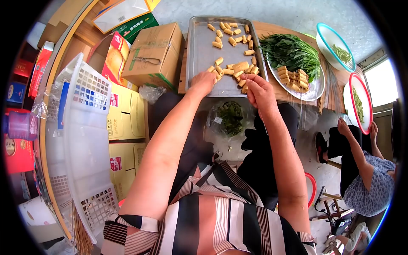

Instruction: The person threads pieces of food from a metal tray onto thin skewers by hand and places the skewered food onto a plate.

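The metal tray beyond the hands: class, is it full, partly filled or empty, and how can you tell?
Partly filled: short tan rolls lie on the metal tray, but bare metal shows on its left.

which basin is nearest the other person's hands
The red-rimmed basin, right beside those hands; the turquoise-rimmed basin is farther from them.
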Action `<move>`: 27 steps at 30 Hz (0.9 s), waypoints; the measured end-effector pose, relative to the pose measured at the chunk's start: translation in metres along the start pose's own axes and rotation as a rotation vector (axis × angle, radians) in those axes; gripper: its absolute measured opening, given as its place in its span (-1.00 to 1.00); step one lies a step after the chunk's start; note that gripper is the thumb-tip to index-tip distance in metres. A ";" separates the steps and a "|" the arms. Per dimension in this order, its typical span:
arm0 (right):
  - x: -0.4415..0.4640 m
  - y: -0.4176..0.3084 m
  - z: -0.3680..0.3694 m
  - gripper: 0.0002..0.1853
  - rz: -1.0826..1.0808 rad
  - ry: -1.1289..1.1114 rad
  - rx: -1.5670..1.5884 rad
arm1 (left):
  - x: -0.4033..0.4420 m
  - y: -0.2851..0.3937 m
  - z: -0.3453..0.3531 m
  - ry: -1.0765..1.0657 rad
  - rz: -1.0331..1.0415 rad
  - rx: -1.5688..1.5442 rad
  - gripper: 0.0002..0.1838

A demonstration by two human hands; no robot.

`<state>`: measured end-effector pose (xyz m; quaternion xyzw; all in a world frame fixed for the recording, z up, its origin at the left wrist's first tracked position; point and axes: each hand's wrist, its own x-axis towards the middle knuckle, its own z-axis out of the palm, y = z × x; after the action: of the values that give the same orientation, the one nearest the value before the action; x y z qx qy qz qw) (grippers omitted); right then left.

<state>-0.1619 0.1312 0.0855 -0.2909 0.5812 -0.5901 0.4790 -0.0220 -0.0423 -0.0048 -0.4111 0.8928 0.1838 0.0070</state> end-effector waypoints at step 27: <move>-0.007 -0.005 0.013 -0.75 0.073 -0.146 -0.129 | 0.010 -0.011 -0.032 -0.009 -0.160 -1.937 -0.77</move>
<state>-0.1487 0.1316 0.0942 -0.3418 0.5917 -0.5110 0.5215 -0.0157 -0.0671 0.0200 -0.2976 0.3241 0.8397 -0.3184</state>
